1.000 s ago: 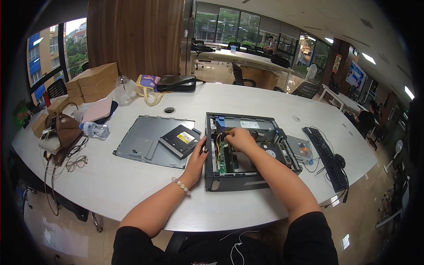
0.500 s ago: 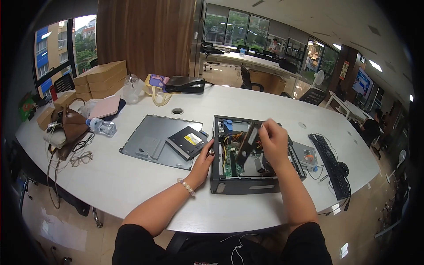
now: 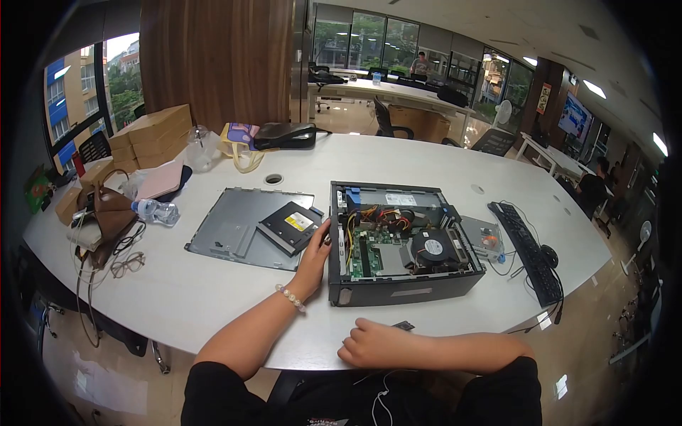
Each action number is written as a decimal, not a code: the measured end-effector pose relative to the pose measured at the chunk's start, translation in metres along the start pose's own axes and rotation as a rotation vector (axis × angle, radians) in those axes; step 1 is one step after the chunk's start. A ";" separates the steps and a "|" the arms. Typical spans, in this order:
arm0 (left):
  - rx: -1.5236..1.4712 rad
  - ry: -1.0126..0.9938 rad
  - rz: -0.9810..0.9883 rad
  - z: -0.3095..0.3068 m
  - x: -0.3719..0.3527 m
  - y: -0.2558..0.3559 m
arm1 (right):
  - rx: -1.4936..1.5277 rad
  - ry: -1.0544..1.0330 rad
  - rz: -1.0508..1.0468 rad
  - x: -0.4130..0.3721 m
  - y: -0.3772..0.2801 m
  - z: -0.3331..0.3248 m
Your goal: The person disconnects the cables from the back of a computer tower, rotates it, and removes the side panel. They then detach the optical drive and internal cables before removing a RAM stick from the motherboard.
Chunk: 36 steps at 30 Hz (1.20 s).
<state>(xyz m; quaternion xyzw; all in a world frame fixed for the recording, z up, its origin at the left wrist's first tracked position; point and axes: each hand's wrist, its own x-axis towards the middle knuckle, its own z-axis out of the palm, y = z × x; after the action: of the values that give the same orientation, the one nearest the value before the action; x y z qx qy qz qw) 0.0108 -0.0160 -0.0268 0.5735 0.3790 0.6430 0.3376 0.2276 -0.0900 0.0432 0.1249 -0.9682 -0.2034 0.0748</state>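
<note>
An opened black computer case (image 3: 408,292) lies on the white table, with its green board, cables and round fan (image 3: 431,246) showing. My left hand (image 3: 310,266) rests against the case's left side, fingers stretched along it. Near the table's front edge, my right hand (image 3: 373,344) is closed with curled fingers; what it holds, if anything, is hidden. A small dark piece (image 3: 403,326) shows just behind that hand, partly covered by it. Left of the case, a black optical drive (image 3: 290,227) with a yellow label lies on a grey metal panel (image 3: 227,231).
A keyboard (image 3: 526,248) and mouse (image 3: 549,255) are on the right, beside a clear bag (image 3: 483,238). Cardboard boxes (image 3: 160,135), a brown bag (image 3: 114,220), a water bottle (image 3: 156,212) and glasses (image 3: 128,265) sit on the left. People are in the background.
My right hand has moved from above the case, where it held a dark flat part upright, down to the table's front edge. My left hand stays at the case's side.
</note>
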 end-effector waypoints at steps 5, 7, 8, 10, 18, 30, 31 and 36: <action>0.017 -0.006 0.003 -0.001 0.000 0.001 | -0.018 0.041 -0.013 -0.001 -0.021 0.024; 0.013 -0.003 0.000 0.000 0.000 0.000 | -0.002 0.078 -0.005 -0.001 -0.019 0.027; 0.006 -0.004 -0.002 0.000 -0.001 0.001 | 0.010 0.095 0.008 -0.002 -0.018 0.031; -0.006 -0.006 -0.009 0.001 -0.001 0.004 | 0.026 0.121 0.036 -0.004 -0.016 0.039; 0.019 -0.003 -0.009 0.000 -0.001 0.006 | 0.231 0.072 0.243 -0.018 -0.023 0.033; 0.002 0.013 -0.036 0.004 -0.001 0.013 | 0.130 0.153 0.475 -0.085 -0.066 0.040; -0.018 0.018 -0.046 0.005 -0.001 0.016 | 0.126 0.197 0.466 -0.092 -0.067 0.041; 0.428 0.216 0.303 0.008 -0.006 0.027 | 0.030 0.461 0.552 -0.117 -0.064 0.030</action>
<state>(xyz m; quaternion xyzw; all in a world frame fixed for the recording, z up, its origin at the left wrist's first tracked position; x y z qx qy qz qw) 0.0194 -0.0336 -0.0058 0.6100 0.4498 0.6489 0.0665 0.3468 -0.1036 -0.0211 -0.0978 -0.9260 -0.1275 0.3417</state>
